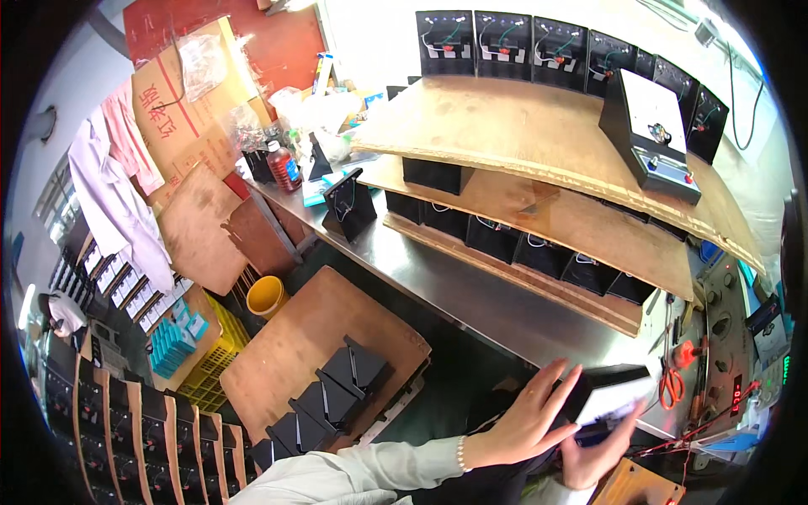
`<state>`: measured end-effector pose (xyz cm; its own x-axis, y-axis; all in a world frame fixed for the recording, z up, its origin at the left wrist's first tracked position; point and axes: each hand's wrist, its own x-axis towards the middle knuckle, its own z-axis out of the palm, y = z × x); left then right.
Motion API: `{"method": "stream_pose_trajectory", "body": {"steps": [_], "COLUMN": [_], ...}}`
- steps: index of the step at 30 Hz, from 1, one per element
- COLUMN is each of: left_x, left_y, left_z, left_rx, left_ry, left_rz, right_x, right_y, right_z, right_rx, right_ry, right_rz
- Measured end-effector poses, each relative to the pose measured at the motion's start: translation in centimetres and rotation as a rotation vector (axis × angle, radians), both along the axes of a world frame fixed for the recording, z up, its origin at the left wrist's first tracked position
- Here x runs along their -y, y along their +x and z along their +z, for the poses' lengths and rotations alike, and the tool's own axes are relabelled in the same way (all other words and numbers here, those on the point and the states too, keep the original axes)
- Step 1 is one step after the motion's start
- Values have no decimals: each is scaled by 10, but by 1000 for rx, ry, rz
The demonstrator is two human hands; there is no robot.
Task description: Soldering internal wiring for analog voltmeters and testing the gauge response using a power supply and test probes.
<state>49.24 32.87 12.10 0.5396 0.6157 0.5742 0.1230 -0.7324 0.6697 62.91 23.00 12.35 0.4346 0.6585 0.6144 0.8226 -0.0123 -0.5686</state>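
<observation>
In front of me at the lower right is a black box-shaped instrument (610, 376) with a white face, tilted between my hands. My left hand (518, 421), a beaded bracelet at its wrist, lies along the instrument's left side with fingers extended and thumb under the lower edge. Gripping its lower right part is my right hand (602, 450), with the fingers curled up along the white face. Red-handled scissors (671, 387) lie on the steel bench just right of the instrument. A similar black instrument with a white panel (652, 126) stands on the upper wooden shelf.
Black housings with wires (446, 42) line the upper shelf (497, 109); more sit beneath it. A metal-topped bench (404, 261) runs diagonally. Black casings (324, 404) lie on a wooden board (295, 328) at left. A control panel (720, 328) with knobs stands at right.
</observation>
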Motion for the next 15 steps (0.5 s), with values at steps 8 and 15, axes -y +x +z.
{"method": "stream_pose_trajectory", "body": {"steps": [8,15], "left_x": [-57,-96], "left_y": [33,22], "left_z": [-7,6], "left_rx": [-2,-132], "left_ry": [-102,-197], "left_rz": [-113,-236], "right_x": [-10,-1], "right_y": [23,-2], "right_z": [-11,6], "right_rx": [-154,-330], "right_ry": [-3,50], "right_rz": [42,-221]}}
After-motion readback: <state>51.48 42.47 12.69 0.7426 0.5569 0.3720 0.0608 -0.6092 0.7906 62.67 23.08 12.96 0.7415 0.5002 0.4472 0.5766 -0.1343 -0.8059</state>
